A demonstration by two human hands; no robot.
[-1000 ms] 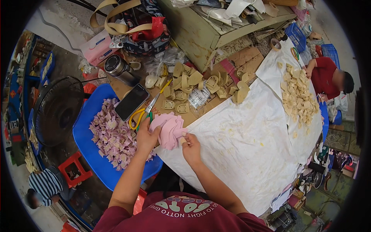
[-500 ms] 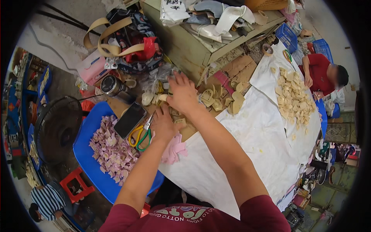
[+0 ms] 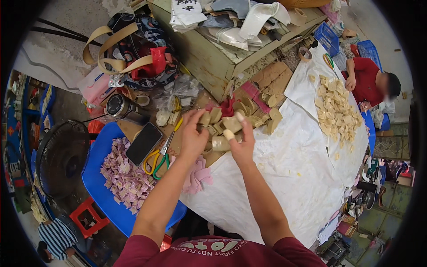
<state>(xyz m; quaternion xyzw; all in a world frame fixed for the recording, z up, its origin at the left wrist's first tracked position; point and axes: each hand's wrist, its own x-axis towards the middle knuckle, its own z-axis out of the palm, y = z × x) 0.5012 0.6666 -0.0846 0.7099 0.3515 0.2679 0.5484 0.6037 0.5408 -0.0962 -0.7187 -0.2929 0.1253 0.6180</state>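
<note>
Several beige curved pieces [image 3: 221,143] lie heaped on the brown board between my two hands. My left hand [image 3: 193,139] curves around the heap's left side, fingers apart, its tips by the pieces. From the right, my right hand [image 3: 243,149] reaches in with thumb and forefinger spread, pale caps on both tips. A beige block-like piece [image 3: 231,124] lies between those two fingertips; no firm grip on it shows. Scissors [image 3: 161,155] with yellow and green handles lie left of my left hand. Pink cut pieces [image 3: 195,177] lie under my left forearm.
A blue tub [image 3: 93,174] of purple-and-beige pieces stands at left, a black phone [image 3: 144,143] at its edge. Behind are a metal flask [image 3: 126,107] and a bag [image 3: 149,66]. White sheeting [image 3: 284,173] covers the right, bearing a beige heap [image 3: 336,109] near a co-worker [image 3: 367,82].
My left hand has come back from near the bag to the beige pieces. My right hand has moved right and nearer. Beige pieces now sit bunched between them.
</note>
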